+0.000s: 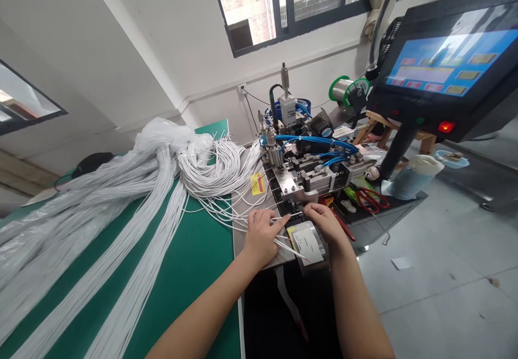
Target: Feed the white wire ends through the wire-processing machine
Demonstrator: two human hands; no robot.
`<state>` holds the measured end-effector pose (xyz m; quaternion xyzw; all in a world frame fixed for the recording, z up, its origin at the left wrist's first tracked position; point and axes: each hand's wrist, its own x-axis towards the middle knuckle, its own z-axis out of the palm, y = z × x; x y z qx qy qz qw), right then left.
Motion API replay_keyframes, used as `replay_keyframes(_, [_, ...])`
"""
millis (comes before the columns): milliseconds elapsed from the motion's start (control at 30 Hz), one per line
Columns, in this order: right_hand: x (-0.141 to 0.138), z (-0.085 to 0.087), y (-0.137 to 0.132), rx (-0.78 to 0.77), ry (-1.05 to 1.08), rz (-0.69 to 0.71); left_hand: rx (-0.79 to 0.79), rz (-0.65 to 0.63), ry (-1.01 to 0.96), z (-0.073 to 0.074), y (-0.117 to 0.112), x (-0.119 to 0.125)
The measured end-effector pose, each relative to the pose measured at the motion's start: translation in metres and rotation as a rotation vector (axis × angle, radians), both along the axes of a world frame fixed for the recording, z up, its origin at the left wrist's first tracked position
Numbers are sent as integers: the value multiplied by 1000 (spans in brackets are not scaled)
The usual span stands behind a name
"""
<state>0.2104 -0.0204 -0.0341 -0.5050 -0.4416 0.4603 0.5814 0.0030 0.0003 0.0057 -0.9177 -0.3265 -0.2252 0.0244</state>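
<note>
"Cable position?"

"Short white cable (297,214) between the two hands, just on the near side of the machine's metal block (288,183). Long axis runs left to right, its right end slightly farther off."

"Which hand is nearer?"

"Both are at it. Right hand (327,224) at the right end; left hand (260,236) over the left stretch, forefinger extended along the cable and pointing at the other hand's fingertips. Cable lies leftward from the right fingers, roughly in line with the left forefinger. Judgement: that alignment, cable axis against block, is the relation to watch."

"State of the fingers?"

"Right thumb and forefinger appear closed in a pinch on the cable end. Left fingers spread and bent over the strands; whether they grip or only press, cannot tell, as the palm side is hidden."

"Surroundings, working outward?"

"Loose cable ends (294,251) emerge on the right of the left hand, over a paper label (311,243) on the near side. Grey plate (238,240) beneath the left hand. Far left, a looped cable bundle (214,170); beyond the plate's left edge, green table (194,262). Far right, control screen (445,67), lit."
</note>
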Motion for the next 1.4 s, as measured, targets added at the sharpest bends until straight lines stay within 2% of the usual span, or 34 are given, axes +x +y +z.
replay_keyframes(133, [-1,-8,-3,-28,46,-30,-6,-5,-20,0,1,0])
replay_keyframes(267, [3,-10,-11,0,-59,-118,-5,-7,-57,0,1,0])
replay_keyframes(333, [6,-5,-18,32,-133,-195,0,3,-62,-1,1,0])
replay_keyframes(433, [6,12,-31,68,-264,-244,2,16,-59,-1,1,0])
replay_keyframes(500, [3,27,-42,110,-387,-203,-4,23,-65,-1,1,0])
replay_keyframes(600, [-5,47,-55,235,-607,-71,-12,32,-81,-2,0,0])
replay_keyframes(733, [-18,60,-61,316,-842,44,-14,37,-94,1,-1,1])
replay_keyframes(900, [-29,53,-53,353,-966,48,-23,43,-106,6,-3,2])
replay_keyframes(1067, [-24,43,-45,391,-968,-70,-17,-33,-126,6,-4,1])
replay_keyframes(1267, [-12,44,-46,354,-936,-192,42,12,-225,7,-2,1])
replay_keyframes(1400, [-9,44,-47,369,-940,-198,33,3,-239,8,-1,0])
